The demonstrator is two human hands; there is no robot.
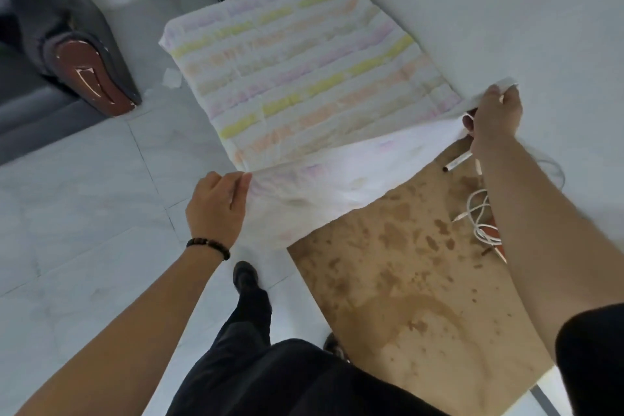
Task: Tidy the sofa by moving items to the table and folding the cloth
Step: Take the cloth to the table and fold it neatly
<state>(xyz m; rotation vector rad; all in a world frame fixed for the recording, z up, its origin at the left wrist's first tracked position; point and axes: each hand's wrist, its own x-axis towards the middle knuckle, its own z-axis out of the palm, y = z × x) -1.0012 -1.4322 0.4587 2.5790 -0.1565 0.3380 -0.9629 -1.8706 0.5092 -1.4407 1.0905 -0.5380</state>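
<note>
Cloth (pixel 297 78), striped in pastel bands, lies spread over the far end of the table (pixel 405 297), near edge lifted. We've got our left hand (pixel 216 209) pinching one near corner and our right hand (pixel 496 121) closed on the other. Beside the right arm we see a white cable (pixel 479 213) and a pen (pixel 457 162) on the stained tabletop. Sofa (pixel 50 44) sits off left.

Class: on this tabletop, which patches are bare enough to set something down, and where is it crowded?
The brown stained wooden tabletop is bare across its near half, between the lifted edge of the pastel-striped white cloth and the near corner. The far half is under the cloth. The right edge is crowded: a coiled white cable and a white pen.
</note>
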